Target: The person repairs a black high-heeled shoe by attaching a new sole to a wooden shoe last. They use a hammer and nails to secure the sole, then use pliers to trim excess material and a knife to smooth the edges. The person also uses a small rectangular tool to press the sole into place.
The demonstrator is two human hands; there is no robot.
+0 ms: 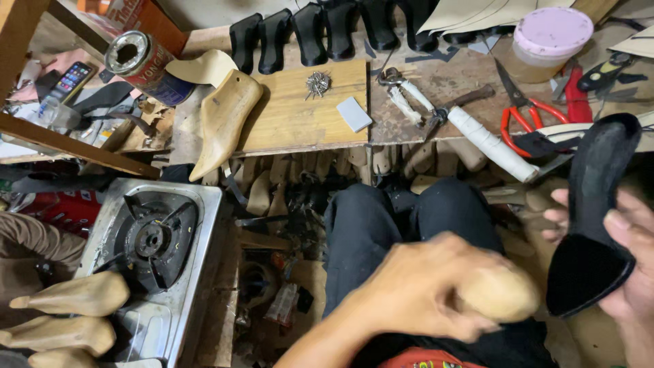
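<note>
Left hand (415,289) grips wooden last (501,293) — right hand (630,259) clasps black sole (596,225), upright.

Warm, even indoor light falls from above onto my bench, brightest on the wooden board (300,109) at twelve o'clock. Under the bench it goes dim, with deep shadow around six and seven o'clock. My left hand (422,286) is smeared with motion blur; my right hand (630,262) at three o'clock is sharper. The gas stove (153,238) shows faint glare. Edges bow outward from the wide lens.
</note>
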